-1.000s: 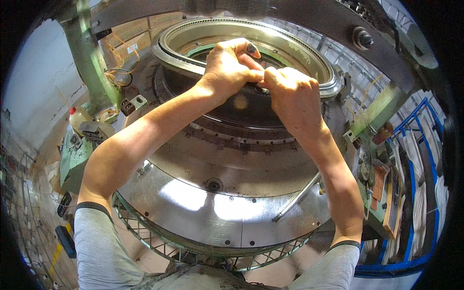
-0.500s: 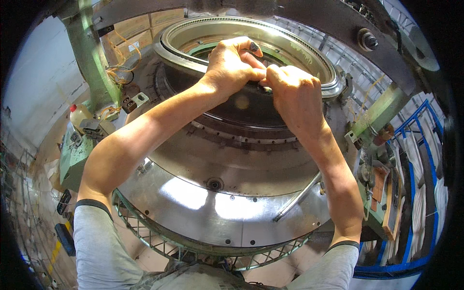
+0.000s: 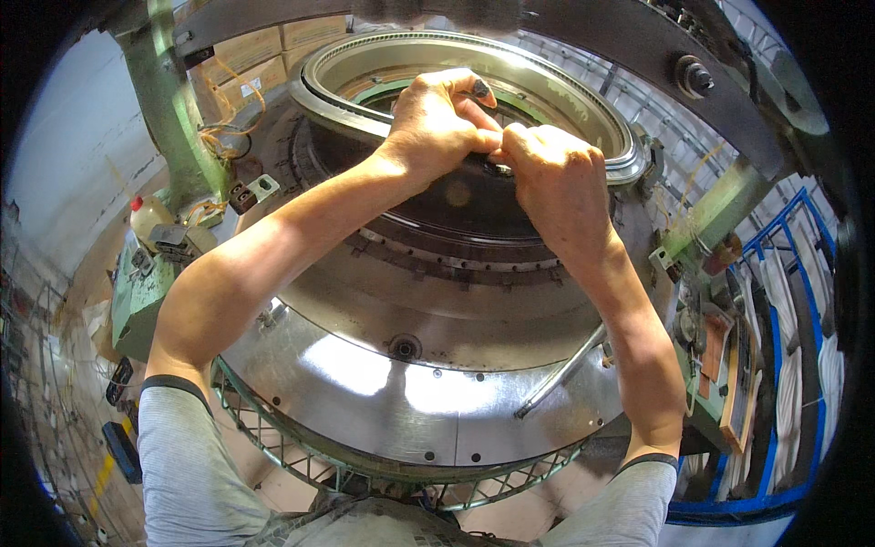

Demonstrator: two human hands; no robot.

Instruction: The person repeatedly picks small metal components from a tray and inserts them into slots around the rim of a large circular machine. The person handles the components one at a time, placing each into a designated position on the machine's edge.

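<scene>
Both hands meet over the near rim of a large metal ring [image 3: 351, 117], part of a round machine. My left hand [image 3: 436, 123] is closed, thumb and fingers pinched together; a dark patch covers one fingertip. Against it presses my right hand [image 3: 561, 178], its fingers curled into a fist-like grip. The two sets of fingertips touch, and what lies between them is too small or hidden to name. A small shiny metal part [image 3: 499, 170] peeks out just below the right fingers. Under the hands spreads the machine's dark inner drum [image 3: 456, 205].
A wide polished metal plate [image 3: 365, 401] curves nearest me, with a metal rod [image 3: 561, 374] on its right. Green posts [image 3: 182, 118] stand left and right under a dark overhead beam [image 3: 629, 46]. A bottle with a red cap [image 3: 150, 219] stands left; a blue rack [image 3: 775, 365] stands right.
My fingers shift only very slightly; both hands stay pressed together in the same place over the ring.
</scene>
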